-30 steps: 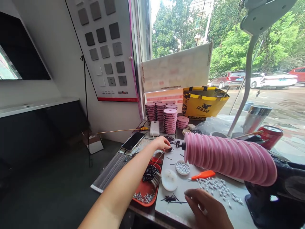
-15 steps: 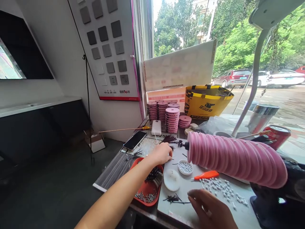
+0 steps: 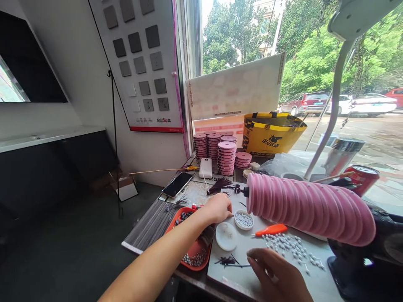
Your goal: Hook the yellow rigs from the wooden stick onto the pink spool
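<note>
Beyond left hand (image 3: 219, 208), crosswise dark bristles (image 3: 221, 183), tips rightward, right hand (image 3: 277, 270) curled, both grips unclear

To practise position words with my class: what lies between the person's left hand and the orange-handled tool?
In the head view, a small white dish of pale beads lies between the left hand and the orange-handled tool.

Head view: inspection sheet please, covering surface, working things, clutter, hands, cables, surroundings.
Surface: pale board bears dark scraps.
Working things: white bead dish; orange-handled tool; ribbed pink roll.
Clutter: phone, red can, yellow bag.
Hands: left hand beside the dish, grip contents hidden; right hand over the board's near side, fingers curled, contents unclear.
Cables: no certain cable; pink cord beside the window frame.
Surroundings: cars outside.
</note>
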Demonstrator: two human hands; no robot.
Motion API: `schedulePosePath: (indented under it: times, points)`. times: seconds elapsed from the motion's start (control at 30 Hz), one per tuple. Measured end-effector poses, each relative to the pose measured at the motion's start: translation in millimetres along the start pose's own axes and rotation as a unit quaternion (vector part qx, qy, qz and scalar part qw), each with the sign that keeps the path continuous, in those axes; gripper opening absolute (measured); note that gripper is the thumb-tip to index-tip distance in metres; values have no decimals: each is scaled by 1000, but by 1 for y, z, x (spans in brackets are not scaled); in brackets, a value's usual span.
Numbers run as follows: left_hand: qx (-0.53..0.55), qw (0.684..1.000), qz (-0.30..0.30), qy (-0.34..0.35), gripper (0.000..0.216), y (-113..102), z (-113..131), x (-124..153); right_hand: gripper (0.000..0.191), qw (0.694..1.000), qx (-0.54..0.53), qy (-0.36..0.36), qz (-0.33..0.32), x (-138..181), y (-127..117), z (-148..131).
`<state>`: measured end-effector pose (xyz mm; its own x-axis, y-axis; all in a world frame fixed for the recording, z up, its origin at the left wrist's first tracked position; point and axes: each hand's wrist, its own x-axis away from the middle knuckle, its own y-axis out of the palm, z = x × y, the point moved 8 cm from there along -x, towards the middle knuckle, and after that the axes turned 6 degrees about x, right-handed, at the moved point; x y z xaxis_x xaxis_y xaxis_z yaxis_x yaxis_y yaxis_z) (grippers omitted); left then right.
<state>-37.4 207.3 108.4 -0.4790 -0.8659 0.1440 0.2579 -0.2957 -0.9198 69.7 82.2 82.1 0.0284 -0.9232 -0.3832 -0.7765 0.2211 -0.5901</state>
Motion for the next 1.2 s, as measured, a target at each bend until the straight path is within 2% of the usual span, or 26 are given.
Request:
schedulePosePath:
  times: [0.13, 0.2, 0.27, 0.33, 0.43, 0.5, 0.6, 0.7, 0.77, 0.8, 0.83, 0.87, 0.97, 1.03, 1.1, 1.2]
  points:
    - [23, 999, 41, 6, 8, -23, -2, 11, 37, 1000, -14, 5, 12, 0, 0, 2]
    - [42, 996, 71, 15, 7, -37, 3, 31, 35, 1000, -20, 19, -1, 1, 2, 5]
    - [59, 994, 87, 35, 6, -42, 15, 57, 33, 999, -25, 32, -18, 1, 3, 7]
    - [65, 994, 83, 43, 4, -34, 28, 83, 32, 999, -25, 38, -25, 0, 3, 8]
    - [48, 995, 80, 14, 4, -12, 38, 109, 28, 1000, -7, 25, -10, -2, -2, 7]
    - [18, 996, 89, -10, 4, 1, 39, 116, 26, 1000, 14, -13, -5, -4, -3, 3]
    - [2, 992, 123, -23, 12, 7, 35, 121, 23, 996, 56, -70, 0, -2, -3, -2]
    - [38, 982, 183, -10, 19, 10, 29, 128, 19, 983, 125, -133, 8, 4, 2, -6]
    - [39, 967, 249, 32, 23, 15, 30, 138, 24, 966, 179, -185, 35, 11, 3, -9]
    - [18, 960, 271, 63, 24, 21, 32, 142, 28, 955, 205, -204, 65, 14, 1, -10]
    - [-20, 935, 340, 97, 25, 22, 36, 153, 31, 942, 231, -227, 89, 17, -1, -12]
    - [-77, 919, 373, 101, 27, 28, 36, 159, 33, 926, 257, -255, 104, 20, -2, -15]
    - [-244, 893, 360, 118, 47, 57, 39, 163, 29, 885, 324, -319, 97, 27, -1, -16]
    - [-277, 885, 356, 119, 63, 65, 37, 164, 28, 870, 348, -337, 87, 31, -3, -13]
    - [-293, 881, 352, 120, 70, 66, 35, 164, 27, 859, 360, -353, 92, 37, -6, -10]
    - [-322, 879, 328, 125, 70, 64, 37, 162, 29, 865, 370, -323, 96, 44, -10, -2]
